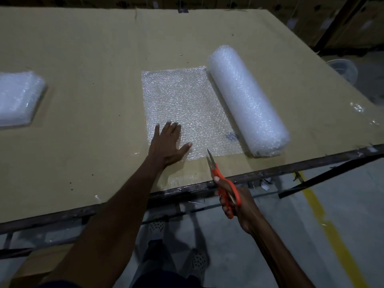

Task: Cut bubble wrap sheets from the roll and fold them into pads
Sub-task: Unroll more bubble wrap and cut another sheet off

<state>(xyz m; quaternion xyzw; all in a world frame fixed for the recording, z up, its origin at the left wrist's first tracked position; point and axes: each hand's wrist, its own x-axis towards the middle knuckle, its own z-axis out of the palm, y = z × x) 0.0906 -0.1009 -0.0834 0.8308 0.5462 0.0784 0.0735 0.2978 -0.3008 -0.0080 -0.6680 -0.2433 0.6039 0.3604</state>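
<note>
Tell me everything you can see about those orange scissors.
The scissors have bright orange plastic handles and slim metal blades that look closed or nearly so. The right hand grips the handles past the table's near edge. The blades point up and away, tip at the near edge of the unrolled bubble wrap sheet.

Bare forearms; dark trousers (158,273); white perforated shoes (156,227).

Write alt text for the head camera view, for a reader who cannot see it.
A person's left hand presses flat on a bubble wrap sheet unrolled from the roll, while the right hand grips orange scissors near the sheet's near edge. Folded pads lie far left on the cardboard-covered table.
</note>
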